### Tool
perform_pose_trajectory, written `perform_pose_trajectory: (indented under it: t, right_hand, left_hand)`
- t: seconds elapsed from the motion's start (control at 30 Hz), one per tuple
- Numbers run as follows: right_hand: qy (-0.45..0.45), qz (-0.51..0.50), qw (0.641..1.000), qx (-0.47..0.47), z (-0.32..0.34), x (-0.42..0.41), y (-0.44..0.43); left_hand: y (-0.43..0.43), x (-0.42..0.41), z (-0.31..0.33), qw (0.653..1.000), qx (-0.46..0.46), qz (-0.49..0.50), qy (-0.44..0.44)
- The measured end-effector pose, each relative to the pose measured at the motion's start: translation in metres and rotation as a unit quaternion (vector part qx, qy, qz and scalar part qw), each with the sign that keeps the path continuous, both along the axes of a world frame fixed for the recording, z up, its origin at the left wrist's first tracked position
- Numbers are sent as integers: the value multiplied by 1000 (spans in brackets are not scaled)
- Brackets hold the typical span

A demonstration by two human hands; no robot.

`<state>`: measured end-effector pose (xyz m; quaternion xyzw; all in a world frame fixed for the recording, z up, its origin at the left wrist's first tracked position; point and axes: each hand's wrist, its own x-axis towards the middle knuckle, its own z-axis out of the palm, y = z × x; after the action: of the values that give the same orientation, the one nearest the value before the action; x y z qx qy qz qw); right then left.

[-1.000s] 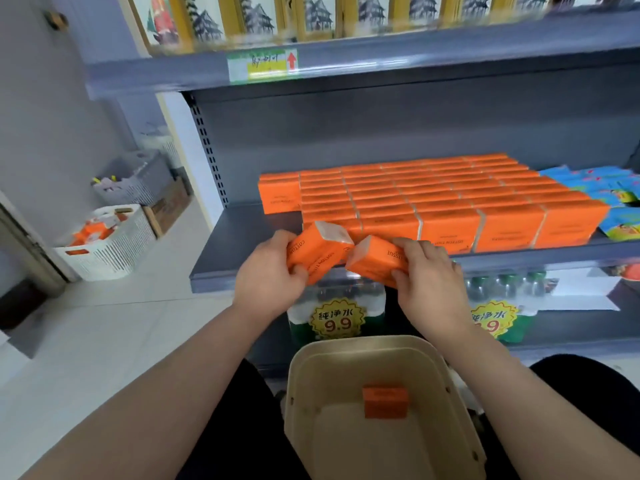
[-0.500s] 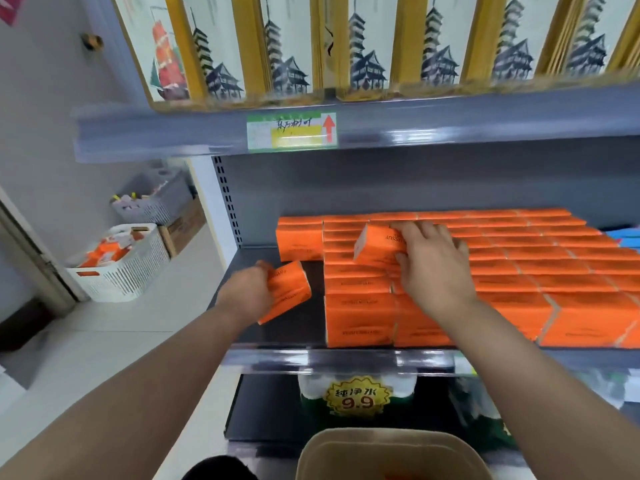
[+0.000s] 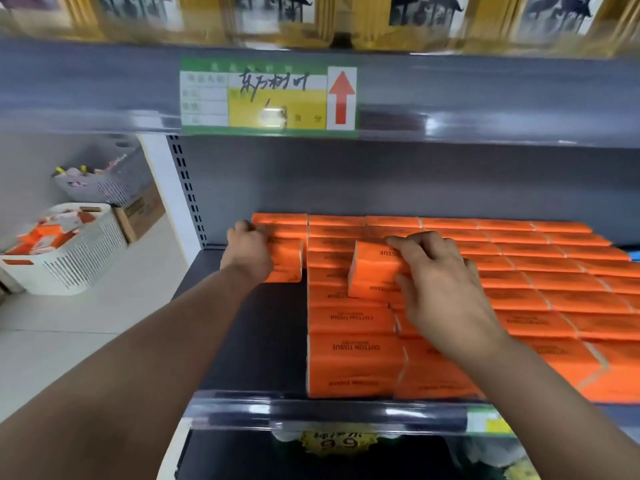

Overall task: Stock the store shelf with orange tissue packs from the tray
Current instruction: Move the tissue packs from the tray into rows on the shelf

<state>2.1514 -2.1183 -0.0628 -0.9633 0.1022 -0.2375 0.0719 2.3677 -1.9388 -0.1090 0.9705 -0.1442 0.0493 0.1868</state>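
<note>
A green-and-yellow price label (image 3: 268,98) bears handwriting and a red arrow (image 3: 341,98). Above the label, blurred gold-edged boxes (image 3: 426,12) show dark pagodas. Down-left of the label, a white basket (image 3: 79,258), grey basket (image 3: 107,183) and cardboard box (image 3: 142,216) sit on the pale floor (image 3: 86,327); far below the label, a yellow sticker (image 3: 337,443).

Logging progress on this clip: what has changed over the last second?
Both hands went up and forward from below the shelf edge onto the shelf. The left hand carried the left pack to the short column at the back left. The right hand brought the right pack onto the stocked rows. Both still hold. The rows and the white basket stayed put.
</note>
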Motion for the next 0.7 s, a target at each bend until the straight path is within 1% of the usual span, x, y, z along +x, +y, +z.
perform_pose_trajectory:
  t: [0.13,0.23,0.33,0.43,0.53,0.6,0.7]
  right_hand:
    - [4,2,1000,4,9,8,5]
    - [-17,19,1000,16,25,24,19]
    - [-37,60,997,32,40,55,47]
    - [-11,103,994,30,40,96,82]
    - [46,126,991,3,23,130,109]
    - [83,118,989,-32,8,145,118]
    - [116,92,987,-67,-7,157,120]
  left_hand:
    - [0,-7,-3,993,-109,4,-33]
    - [17,-10,-2,985,-155,22,-71]
    - [42,-14,2,977,-193,34,-79]
    - [67,-18,5,972,-213,42,-88]
    - [85,-22,4,965,-247,28,-87]
    - [90,-27,1,970,-236,-6,-62]
    - [89,-35,-7,983,-168,-68,-19]
